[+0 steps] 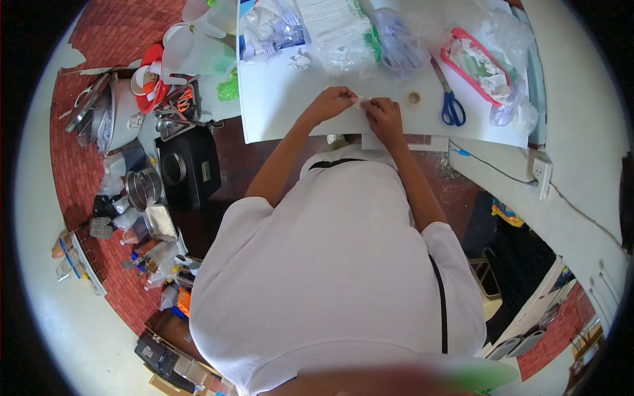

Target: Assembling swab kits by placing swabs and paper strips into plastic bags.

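Note:
Over the near part of the white table (297,122), my left hand (331,104) and my right hand (384,119) meet, with fingertips closed in a pinch. Between them is a small whitish, thin piece (361,100), too small to identify; both hands seem to hold it. Just right of my right hand lies a roll of tape (414,98). Farther right are scissors (453,111) with blue handles, their blades pointing away from me. Beyond my hands lie a stack of white wrapped strips (337,30) and a clear bag of plastic cutlery (399,46).
A pink basket (477,76) holding crumpled white paper stands at the table's right. Plastic forks (281,26) in clear wrap lie back left. Left of the table are pitchers (188,53) and a black box (188,168). A cable runs to a wall outlet (541,175).

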A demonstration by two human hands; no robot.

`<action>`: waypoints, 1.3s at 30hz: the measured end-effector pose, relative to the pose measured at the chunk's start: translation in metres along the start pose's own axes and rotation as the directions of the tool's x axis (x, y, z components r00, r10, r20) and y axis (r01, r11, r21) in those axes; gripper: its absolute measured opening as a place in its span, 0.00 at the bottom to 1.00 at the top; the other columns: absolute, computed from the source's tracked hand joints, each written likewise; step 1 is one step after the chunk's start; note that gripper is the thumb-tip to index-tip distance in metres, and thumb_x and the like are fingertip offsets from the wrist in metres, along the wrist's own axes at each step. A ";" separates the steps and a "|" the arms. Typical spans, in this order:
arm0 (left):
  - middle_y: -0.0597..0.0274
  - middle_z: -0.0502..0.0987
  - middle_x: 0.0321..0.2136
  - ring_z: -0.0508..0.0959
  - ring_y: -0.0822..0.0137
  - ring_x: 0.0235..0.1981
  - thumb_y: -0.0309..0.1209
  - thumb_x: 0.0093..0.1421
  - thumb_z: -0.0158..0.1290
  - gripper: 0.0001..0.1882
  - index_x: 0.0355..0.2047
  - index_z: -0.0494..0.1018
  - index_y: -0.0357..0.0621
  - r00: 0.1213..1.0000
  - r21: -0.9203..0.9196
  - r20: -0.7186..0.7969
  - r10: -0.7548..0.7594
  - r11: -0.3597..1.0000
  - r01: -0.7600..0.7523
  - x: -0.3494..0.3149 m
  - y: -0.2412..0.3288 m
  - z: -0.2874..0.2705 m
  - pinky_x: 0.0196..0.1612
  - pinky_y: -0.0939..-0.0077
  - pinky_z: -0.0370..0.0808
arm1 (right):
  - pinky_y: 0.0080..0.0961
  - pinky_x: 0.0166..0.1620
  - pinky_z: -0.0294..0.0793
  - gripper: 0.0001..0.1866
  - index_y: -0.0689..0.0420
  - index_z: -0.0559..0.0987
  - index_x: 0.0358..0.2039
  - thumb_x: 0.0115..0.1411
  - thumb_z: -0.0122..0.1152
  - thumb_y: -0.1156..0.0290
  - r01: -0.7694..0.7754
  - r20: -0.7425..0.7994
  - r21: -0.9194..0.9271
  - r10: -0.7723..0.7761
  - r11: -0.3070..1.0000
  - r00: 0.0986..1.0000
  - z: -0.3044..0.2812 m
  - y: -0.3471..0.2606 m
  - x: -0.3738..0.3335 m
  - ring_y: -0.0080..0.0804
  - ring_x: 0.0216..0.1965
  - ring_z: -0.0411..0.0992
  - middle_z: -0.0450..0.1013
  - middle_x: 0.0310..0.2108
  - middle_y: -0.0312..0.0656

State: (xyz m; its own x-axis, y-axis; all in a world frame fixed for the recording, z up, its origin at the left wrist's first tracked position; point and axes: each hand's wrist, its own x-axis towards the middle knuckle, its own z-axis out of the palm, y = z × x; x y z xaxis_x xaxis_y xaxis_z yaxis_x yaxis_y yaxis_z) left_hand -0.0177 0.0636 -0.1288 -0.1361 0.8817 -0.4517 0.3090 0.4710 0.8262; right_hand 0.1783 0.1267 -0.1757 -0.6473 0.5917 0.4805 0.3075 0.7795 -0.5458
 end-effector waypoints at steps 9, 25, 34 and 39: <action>0.50 0.79 0.40 0.78 0.57 0.43 0.37 0.56 0.57 0.15 0.38 0.78 0.38 0.982 0.288 -0.118 0.146 0.952 -0.107 0.005 -0.001 0.008 0.48 0.68 0.72 | 0.37 0.47 0.63 0.12 0.52 0.80 0.38 0.54 0.65 0.62 -0.102 0.081 0.065 0.097 0.993 0.992 -0.006 -0.012 0.000 0.33 0.45 0.70 0.74 0.40 0.36; 0.44 0.80 0.32 0.80 0.50 0.36 0.35 0.50 0.56 0.14 0.32 0.80 0.37 0.976 0.397 -0.111 0.186 0.909 -0.128 0.013 0.012 -0.008 0.44 0.63 0.75 | 0.35 0.45 0.62 0.18 0.55 0.81 0.35 0.53 0.66 0.54 -0.266 -0.017 -0.137 0.266 0.954 0.964 0.000 -0.028 0.014 0.33 0.36 0.75 0.79 0.30 0.36; 0.45 0.80 0.27 0.80 0.50 0.32 0.34 0.47 0.58 0.12 0.28 0.81 0.39 0.997 0.520 -0.009 0.081 0.852 -0.065 0.028 0.010 -0.018 0.41 0.62 0.76 | 0.36 0.46 0.61 0.23 0.57 0.82 0.37 0.54 0.63 0.49 -0.240 0.017 -0.227 0.251 0.944 0.968 0.001 -0.035 0.020 0.35 0.32 0.76 0.80 0.29 0.43; 0.45 0.80 0.27 0.81 0.51 0.32 0.34 0.46 0.58 0.12 0.28 0.81 0.38 0.995 0.512 0.014 0.095 0.854 -0.089 0.032 0.011 -0.019 0.40 0.61 0.76 | 0.38 0.44 0.61 0.19 0.55 0.83 0.33 0.55 0.61 0.51 -0.245 -0.021 -0.167 0.244 0.955 0.969 0.000 -0.038 0.024 0.34 0.29 0.76 0.79 0.27 0.43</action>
State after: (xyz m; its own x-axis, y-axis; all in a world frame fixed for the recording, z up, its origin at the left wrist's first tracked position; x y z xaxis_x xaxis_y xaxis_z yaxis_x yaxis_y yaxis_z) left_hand -0.0369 0.0973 -0.1278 -0.0929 0.9221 -0.3755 0.7579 0.3101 0.5740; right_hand 0.1514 0.1108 -0.1434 -0.5374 0.7686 0.3471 0.5682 0.6341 -0.5244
